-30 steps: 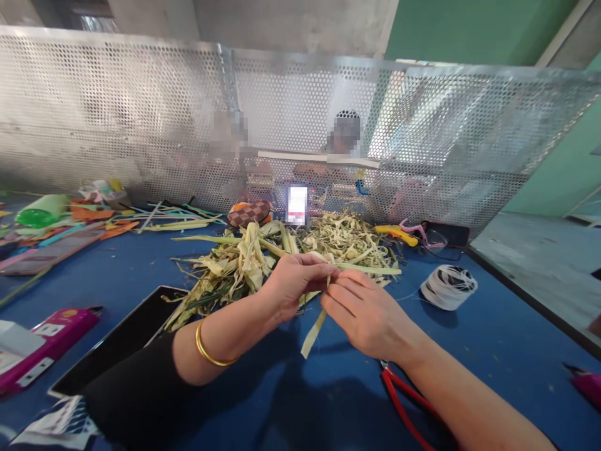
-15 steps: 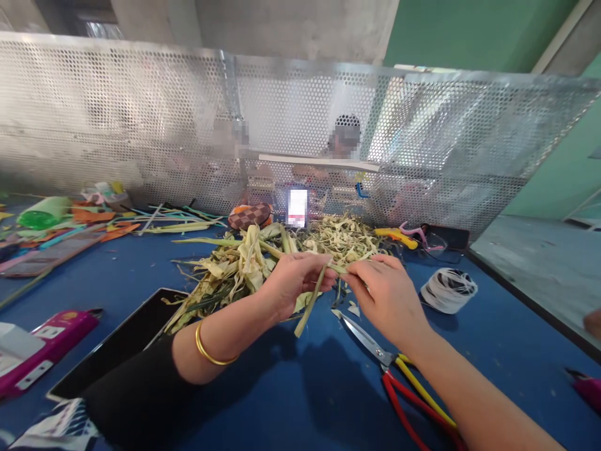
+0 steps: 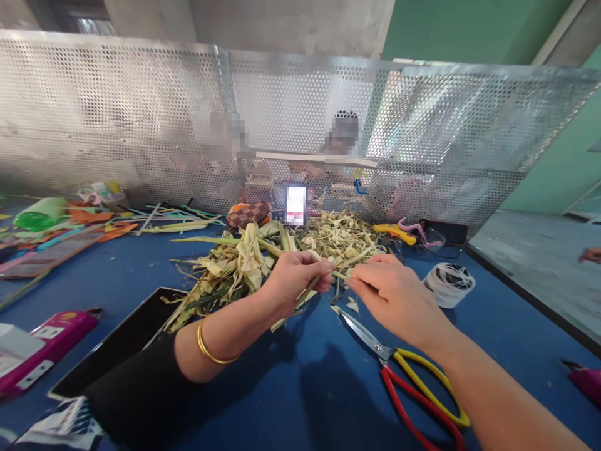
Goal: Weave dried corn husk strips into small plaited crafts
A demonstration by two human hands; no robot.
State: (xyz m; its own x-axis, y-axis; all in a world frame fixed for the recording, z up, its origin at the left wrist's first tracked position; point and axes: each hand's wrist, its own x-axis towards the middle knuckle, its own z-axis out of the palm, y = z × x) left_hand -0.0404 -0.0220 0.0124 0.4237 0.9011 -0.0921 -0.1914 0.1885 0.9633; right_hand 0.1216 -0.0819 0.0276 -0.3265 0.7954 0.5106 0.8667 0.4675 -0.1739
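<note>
Just past the scissors (image 3: 365, 334): husk strip (image 3: 340, 275) ran between the left hand (image 3: 292, 283) and right hand (image 3: 400, 302), leafy pile (image 3: 250, 258) farther back.
Strip feel: looked light, bendy, kinda papery; probably split easily, so flat pinches near the ends seemed best.
Left hand: nearly closed, thumb and fingers pinched the strip.
Right hand: narrow fingertip pinch, same strip.

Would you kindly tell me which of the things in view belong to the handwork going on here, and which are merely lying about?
Likely part of the work:
- pale strip, held between left hand and right hand
- heaped leaves
- scissors, lying open
- white cord roll, less certainly

Apparently just lying about:
- magenta power strip
- checkered case
- green container
</note>
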